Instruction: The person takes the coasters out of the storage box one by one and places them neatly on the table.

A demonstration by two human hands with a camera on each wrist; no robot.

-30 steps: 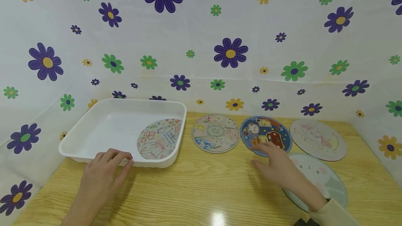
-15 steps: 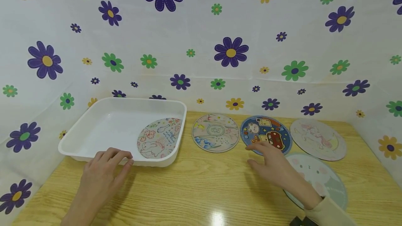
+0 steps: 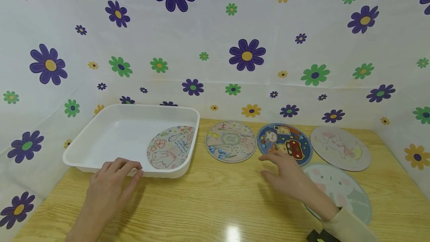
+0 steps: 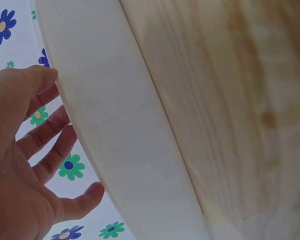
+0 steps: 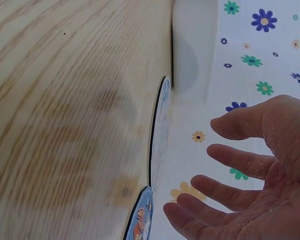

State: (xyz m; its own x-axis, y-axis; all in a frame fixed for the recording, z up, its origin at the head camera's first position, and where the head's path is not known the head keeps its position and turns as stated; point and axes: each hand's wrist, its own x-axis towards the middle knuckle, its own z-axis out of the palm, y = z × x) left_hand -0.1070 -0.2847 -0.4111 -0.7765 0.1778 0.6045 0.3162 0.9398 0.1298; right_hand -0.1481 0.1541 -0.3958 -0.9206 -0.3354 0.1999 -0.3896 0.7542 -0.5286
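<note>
My left hand rests with its fingertips on the front rim of a white tray; the left wrist view shows thumb and fingertips along that rim. Inside the tray, against its right wall, a round mat with a rabbit print leans. My right hand hovers above the table, fingers spread and holding nothing. In the head view it overlaps the lower edge of a blue round mat with bear and car pictures. A floral round mat lies to the left of this hand.
On the wood table, a pale round mat with a unicorn lies at the back right. A pale green face-print mat is partly under the right forearm in view. A flower-print sheet stands behind and at both sides.
My right hand has drifted slightly left, toward the floral mat. The left hand, tray and mats have stayed in place.
</note>
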